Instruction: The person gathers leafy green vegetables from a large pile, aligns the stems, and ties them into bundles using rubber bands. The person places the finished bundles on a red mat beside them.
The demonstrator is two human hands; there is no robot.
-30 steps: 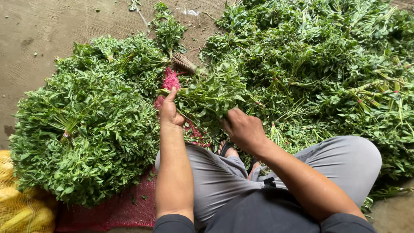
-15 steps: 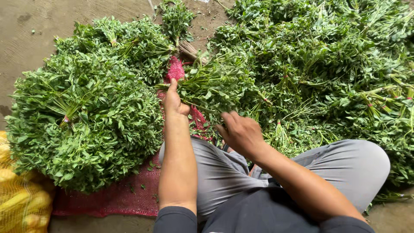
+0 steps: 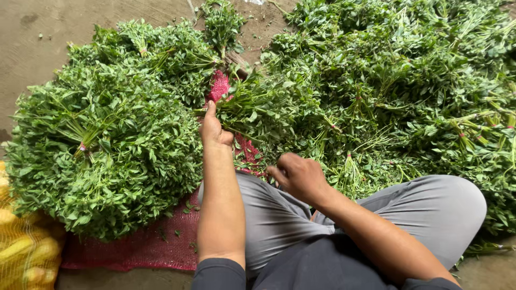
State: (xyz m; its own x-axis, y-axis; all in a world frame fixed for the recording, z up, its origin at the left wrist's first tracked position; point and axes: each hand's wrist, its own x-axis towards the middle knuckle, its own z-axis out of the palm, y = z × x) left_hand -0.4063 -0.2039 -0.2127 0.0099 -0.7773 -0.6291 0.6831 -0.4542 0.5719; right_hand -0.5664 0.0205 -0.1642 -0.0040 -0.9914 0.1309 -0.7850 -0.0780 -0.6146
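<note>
A wide heap of loose leafy greens [image 3: 408,96] covers the far right of the concrete floor [image 3: 37,37]. A stacked pile of tied bunches [image 3: 107,134] fills the left side, resting on a red mesh sack [image 3: 134,249] spread on the floor near the person's grey-trousered knees [image 3: 430,204]. A yellow mesh bag [image 3: 21,252] sits at the near left edge. Between the two heaps, the left hand [image 3: 214,129] grips the stems of a small bunch of greens [image 3: 258,107], fingers closed around them. The right hand [image 3: 300,174] hovers just above the knee, fingers curled loosely, apparently empty.
</note>
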